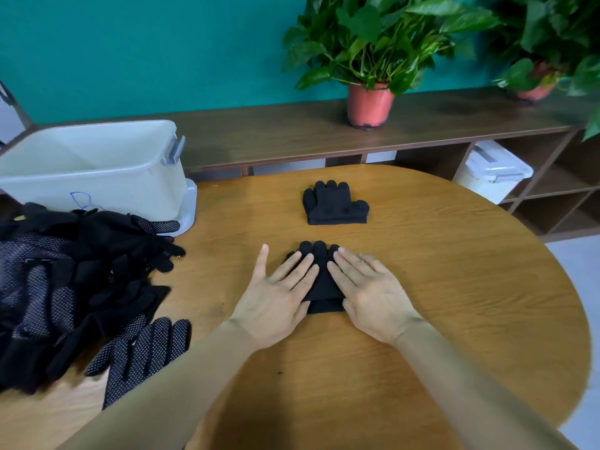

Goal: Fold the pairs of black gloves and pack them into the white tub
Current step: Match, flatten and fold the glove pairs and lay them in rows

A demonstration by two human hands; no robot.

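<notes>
A folded pair of black gloves (321, 284) lies in the middle of the wooden table (454, 287). My left hand (279, 293) presses flat on its left side and my right hand (370, 293) presses flat on its right side, fingers straight. The glove fingertips stick out beyond my fingers. A second folded pair (334, 204) lies farther back on the table, untouched. A heap of loose black dotted gloves (81, 277) covers the table's left side. The white tub (94, 167) stands at the back left; what I can see of its inside holds nothing.
A white lid (190, 206) lies under the tub. Behind the table runs a dark wooden shelf (292, 134) with two potted plants (370, 60). Another lidded white tub (493, 170) sits in a shelf compartment at the right.
</notes>
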